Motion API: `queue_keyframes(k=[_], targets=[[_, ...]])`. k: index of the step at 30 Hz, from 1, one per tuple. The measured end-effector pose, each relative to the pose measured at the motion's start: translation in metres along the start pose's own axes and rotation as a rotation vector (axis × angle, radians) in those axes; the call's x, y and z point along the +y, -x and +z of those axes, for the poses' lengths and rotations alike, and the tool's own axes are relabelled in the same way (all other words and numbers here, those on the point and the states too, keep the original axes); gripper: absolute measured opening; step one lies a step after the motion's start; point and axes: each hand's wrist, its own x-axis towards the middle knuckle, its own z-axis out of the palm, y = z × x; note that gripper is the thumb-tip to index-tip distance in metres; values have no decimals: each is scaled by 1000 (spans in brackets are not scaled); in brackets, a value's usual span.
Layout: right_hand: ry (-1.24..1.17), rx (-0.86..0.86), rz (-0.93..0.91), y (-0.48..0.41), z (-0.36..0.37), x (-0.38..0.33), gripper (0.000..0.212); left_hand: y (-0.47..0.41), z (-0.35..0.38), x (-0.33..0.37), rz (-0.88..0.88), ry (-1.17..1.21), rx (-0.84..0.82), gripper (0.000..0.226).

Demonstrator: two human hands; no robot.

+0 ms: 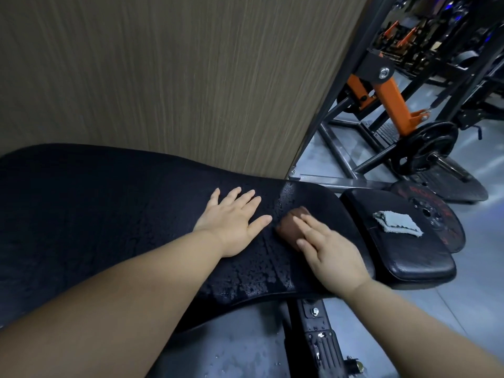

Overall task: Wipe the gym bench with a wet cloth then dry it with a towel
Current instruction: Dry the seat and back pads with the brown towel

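Under your right hand (331,252), whose fingers are straight and pressed flat, the brown wet cloth (287,227) lies on the back pad (163,203) of the gym bench (81,236), near that pad's narrow end. Your left hand (231,225) rests just beside it, fingers spread flat on the back pad, holding nothing. Around both hands, and toward the near edge, water beads (256,279) cover the surface. I judge the wet wipe to be under way, not finished; whether the far left stretch has been covered cannot be told. On the seat pad (409,264) to the right the grey towel (396,223) lies folded, well apart from both hands. Drying is not yet begun. Outstanding: complete the wet pass, then towel the bench dry.
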Motion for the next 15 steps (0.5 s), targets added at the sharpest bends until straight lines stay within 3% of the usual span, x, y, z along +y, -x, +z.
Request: queue_keyframes(k=[7,15], targets=[[33,-136,116,-87,14,1,50,-2,1,1,3,-8,-5,72],[39,-163,208,-159,25,7,49,-5,7,-1,8,-43,5,73]])
